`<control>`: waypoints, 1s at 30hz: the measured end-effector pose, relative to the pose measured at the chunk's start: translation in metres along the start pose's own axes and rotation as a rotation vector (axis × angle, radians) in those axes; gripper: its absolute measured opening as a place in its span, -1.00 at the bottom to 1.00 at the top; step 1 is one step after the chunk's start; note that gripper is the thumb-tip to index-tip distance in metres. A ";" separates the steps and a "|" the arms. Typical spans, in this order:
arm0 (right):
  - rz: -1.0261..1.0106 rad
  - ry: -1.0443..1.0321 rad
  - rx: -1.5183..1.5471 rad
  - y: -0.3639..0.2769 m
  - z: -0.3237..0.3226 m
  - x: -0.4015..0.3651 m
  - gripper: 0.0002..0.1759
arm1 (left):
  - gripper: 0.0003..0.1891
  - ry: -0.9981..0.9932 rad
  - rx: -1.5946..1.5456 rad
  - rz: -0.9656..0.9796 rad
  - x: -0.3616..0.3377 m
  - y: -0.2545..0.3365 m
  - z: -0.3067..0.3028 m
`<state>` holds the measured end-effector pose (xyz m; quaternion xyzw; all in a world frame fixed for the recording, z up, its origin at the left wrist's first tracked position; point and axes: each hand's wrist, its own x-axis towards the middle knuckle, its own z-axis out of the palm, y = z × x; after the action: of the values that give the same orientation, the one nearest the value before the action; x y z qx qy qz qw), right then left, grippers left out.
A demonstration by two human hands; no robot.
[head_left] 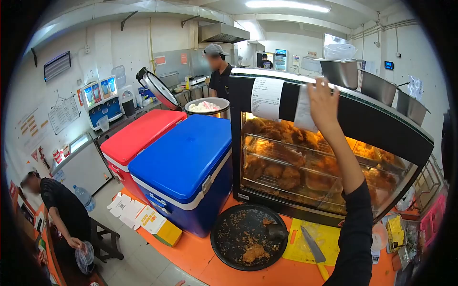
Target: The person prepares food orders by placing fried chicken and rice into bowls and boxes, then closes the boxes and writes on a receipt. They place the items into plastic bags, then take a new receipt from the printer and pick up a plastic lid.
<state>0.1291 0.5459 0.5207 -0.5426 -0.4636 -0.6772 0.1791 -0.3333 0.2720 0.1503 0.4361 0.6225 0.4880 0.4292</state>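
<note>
My right hand (325,105) is raised against the black upper front of the glass food warmer (281,190). Its fingers are stretched up and slightly apart, over the edge of a white paper slip (304,112) hanging there. Left of it, a longer printed receipt (267,97) hangs on the same panel. Behind the glass, fried chicken (288,174) lies on wire racks. Only a fingertip of my left hand (180,283) shows at the bottom edge, so its state is hidden.
On the orange counter (210,269) are a black round tray (229,238) with a fried piece and crumbs, a knife (312,243) on a yellow cutting board (298,226), a carton (160,226), and blue (186,152) and red (138,133) coolers. Two people work nearby.
</note>
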 end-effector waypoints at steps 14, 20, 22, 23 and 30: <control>1.037 -0.189 1.095 -0.029 0.018 -0.011 -0.67 | -0.64 0.204 -0.139 0.105 0.014 -0.030 -0.154; 0.327 -0.277 1.707 -0.374 -0.347 -0.019 -0.70 | -0.69 0.450 -0.258 -0.021 -0.015 -0.094 -0.304; 0.090 -0.848 2.239 -0.511 -0.447 -0.019 -0.49 | -0.64 0.574 -0.346 -0.082 -0.026 -0.098 -0.350; -0.046 -1.046 2.394 -0.595 -0.467 -0.046 -0.34 | -0.64 0.578 -0.340 -0.081 -0.024 -0.097 -0.371; 0.652 -2.226 2.264 -0.762 -0.558 -0.077 -0.38 | -0.50 0.501 -0.961 -0.138 0.092 -0.113 -0.479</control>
<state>-0.7298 0.4528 0.1307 0.4058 0.4632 -0.7652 -0.1878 -0.8306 0.2328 0.1036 0.0194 0.4400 0.7770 0.4499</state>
